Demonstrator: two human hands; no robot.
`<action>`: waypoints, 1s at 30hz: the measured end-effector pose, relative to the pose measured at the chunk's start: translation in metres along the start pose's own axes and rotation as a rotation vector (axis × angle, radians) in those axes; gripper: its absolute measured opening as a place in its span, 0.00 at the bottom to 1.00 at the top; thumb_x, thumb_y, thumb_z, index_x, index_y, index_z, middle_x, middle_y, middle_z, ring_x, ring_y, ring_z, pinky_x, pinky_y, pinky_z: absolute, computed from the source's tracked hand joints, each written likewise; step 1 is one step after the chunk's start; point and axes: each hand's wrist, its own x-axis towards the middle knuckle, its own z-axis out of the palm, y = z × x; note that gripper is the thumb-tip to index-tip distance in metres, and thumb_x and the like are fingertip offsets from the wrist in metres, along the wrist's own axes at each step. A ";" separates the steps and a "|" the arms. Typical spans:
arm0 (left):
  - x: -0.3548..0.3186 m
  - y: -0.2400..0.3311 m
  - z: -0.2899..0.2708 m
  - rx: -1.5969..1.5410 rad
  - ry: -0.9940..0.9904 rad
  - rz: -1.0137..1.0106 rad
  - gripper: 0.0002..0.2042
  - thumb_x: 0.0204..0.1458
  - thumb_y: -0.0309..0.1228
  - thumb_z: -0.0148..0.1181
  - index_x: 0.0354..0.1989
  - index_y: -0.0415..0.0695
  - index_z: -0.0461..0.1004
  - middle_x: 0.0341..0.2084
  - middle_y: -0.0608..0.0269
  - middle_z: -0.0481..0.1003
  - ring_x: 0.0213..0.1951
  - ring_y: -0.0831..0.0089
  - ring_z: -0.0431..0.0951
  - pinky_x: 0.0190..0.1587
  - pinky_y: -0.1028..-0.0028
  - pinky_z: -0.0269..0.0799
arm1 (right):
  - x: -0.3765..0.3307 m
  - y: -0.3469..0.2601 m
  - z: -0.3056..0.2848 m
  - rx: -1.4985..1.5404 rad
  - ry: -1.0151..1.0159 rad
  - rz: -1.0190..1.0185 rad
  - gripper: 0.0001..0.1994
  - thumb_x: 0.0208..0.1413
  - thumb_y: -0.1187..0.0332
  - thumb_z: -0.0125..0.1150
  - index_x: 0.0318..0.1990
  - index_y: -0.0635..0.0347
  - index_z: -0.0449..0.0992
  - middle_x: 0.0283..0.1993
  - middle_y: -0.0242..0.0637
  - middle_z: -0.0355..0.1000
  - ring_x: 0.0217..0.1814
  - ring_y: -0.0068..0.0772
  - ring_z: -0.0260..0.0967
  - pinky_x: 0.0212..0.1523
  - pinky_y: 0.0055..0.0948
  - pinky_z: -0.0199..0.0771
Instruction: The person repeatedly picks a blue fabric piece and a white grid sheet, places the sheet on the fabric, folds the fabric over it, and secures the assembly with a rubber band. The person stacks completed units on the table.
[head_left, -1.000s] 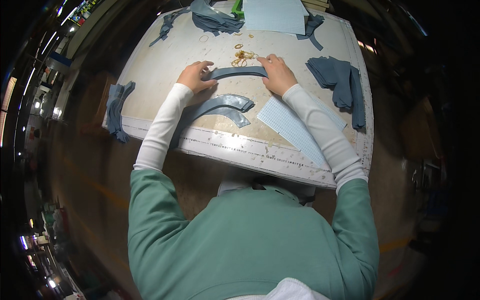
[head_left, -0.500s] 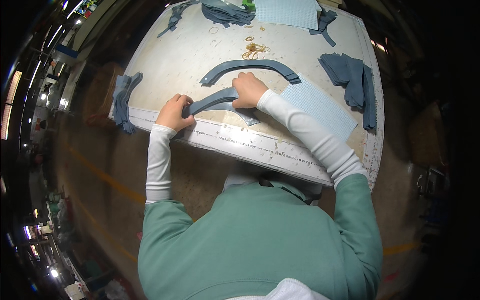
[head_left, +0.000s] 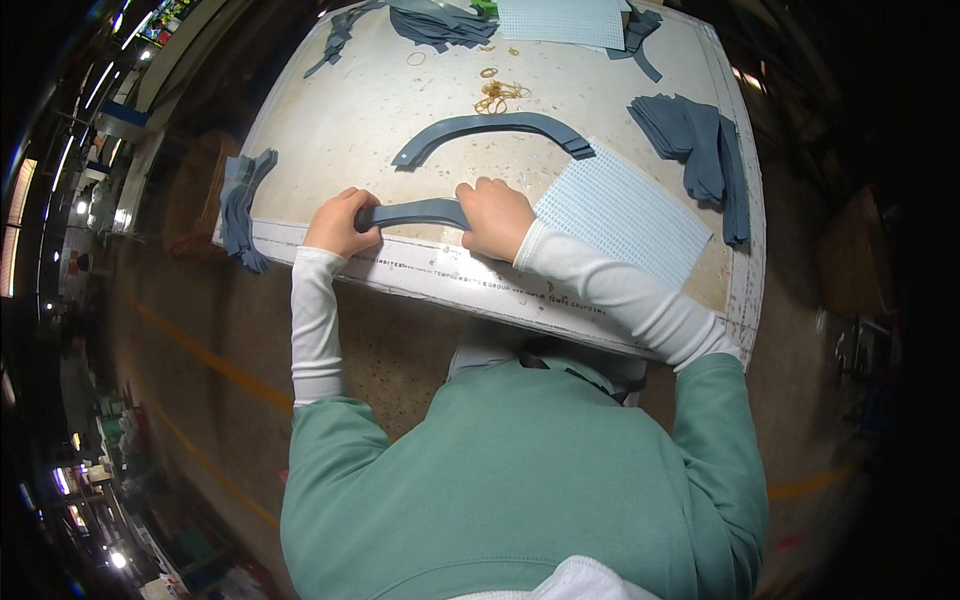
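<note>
- Landmark: the pale work table (head_left: 330, 120), seen from beside the person bent over it.
- Off the table's left edge: a small bundle of grey-blue fabric strips (head_left: 240, 205) hangs over the rim, untouched.
- Left hand (head_left: 338, 222), at the table's near edge: fingers curled shut around the left end of a curved grey-blue strip (head_left: 415, 212).
- The strip runs flat between the two hands, just inside the near edge, its middle bare and both ends covered by the grips.
- Right hand (head_left: 495, 218), to the right of that: closed down on the strip's right end, knuckles up.
- Handling, as a judgement: looks light, cut from a thin pliable sheet; it keeps its arc but should bend easily. Not fragile, not slippery. The ends are the sensible hold, as now.
- Further back on the table from the hands: a longer arched grey strip (head_left: 495, 128), lying free; behind it a scatter of rubber bands (head_left: 497, 97).
- Right of the right hand: a light-blue mesh sheet (head_left: 625, 210), touching the wrist area.
- Toward the table's right edge: a stack of dark grey cut pieces (head_left: 700, 150).
</note>
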 end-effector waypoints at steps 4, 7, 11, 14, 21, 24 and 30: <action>-0.012 0.017 0.004 -0.180 0.244 0.096 0.10 0.50 0.33 0.64 0.36 0.39 0.76 0.27 0.61 0.76 0.29 0.67 0.77 0.33 0.75 0.72 | -0.002 0.001 0.003 -0.012 0.029 0.019 0.18 0.40 0.68 0.68 0.39 0.69 0.75 0.43 0.55 0.73 0.48 0.53 0.73 0.48 0.42 0.78; -0.028 0.037 0.009 -0.809 -0.031 -0.320 0.19 0.66 0.40 0.45 0.39 0.35 0.77 0.20 0.66 0.76 0.24 0.82 0.77 0.24 0.86 0.64 | -0.001 0.003 0.003 0.139 -0.116 0.095 0.14 0.40 0.70 0.65 0.36 0.68 0.74 0.43 0.56 0.73 0.47 0.52 0.74 0.46 0.43 0.77; -0.043 0.052 0.022 -1.285 -0.328 -0.459 0.23 0.67 0.45 0.43 0.57 0.37 0.68 0.31 0.66 0.78 0.26 0.80 0.75 0.36 0.74 0.77 | -0.019 -0.013 0.014 0.162 0.084 -0.077 0.11 0.42 0.75 0.61 0.36 0.67 0.73 0.42 0.52 0.72 0.46 0.51 0.73 0.44 0.43 0.77; -0.043 0.052 0.024 -1.587 -0.253 -0.506 0.20 0.66 0.43 0.46 0.55 0.39 0.69 0.31 0.67 0.77 0.31 0.78 0.77 0.40 0.73 0.76 | -0.036 -0.037 0.023 0.066 0.203 -0.355 0.17 0.45 0.72 0.63 0.45 0.63 0.69 0.44 0.44 0.66 0.46 0.46 0.68 0.45 0.38 0.73; -0.043 0.075 -0.015 -1.447 -0.222 -0.330 0.15 0.65 0.38 0.49 0.49 0.38 0.71 0.27 0.68 0.72 0.29 0.79 0.72 0.33 0.79 0.69 | -0.049 -0.037 -0.007 0.340 0.408 -0.568 0.34 0.40 0.63 0.73 0.58 0.56 0.66 0.56 0.42 0.63 0.57 0.45 0.64 0.54 0.39 0.66; -0.037 0.087 -0.041 -1.339 -0.561 -0.122 0.16 0.66 0.40 0.47 0.45 0.37 0.72 0.19 0.71 0.65 0.21 0.83 0.63 0.26 0.81 0.61 | -0.038 -0.028 -0.024 0.383 0.505 -0.529 0.28 0.41 0.64 0.72 0.53 0.52 0.71 0.53 0.40 0.69 0.58 0.42 0.67 0.57 0.42 0.63; 0.002 0.080 -0.066 -1.171 -0.889 0.065 0.18 0.65 0.40 0.47 0.45 0.34 0.71 0.14 0.69 0.67 0.18 0.84 0.67 0.21 0.83 0.61 | -0.029 0.018 -0.065 0.591 -0.049 -0.319 0.10 0.45 0.69 0.62 0.37 0.58 0.78 0.25 0.37 0.74 0.29 0.30 0.73 0.32 0.27 0.70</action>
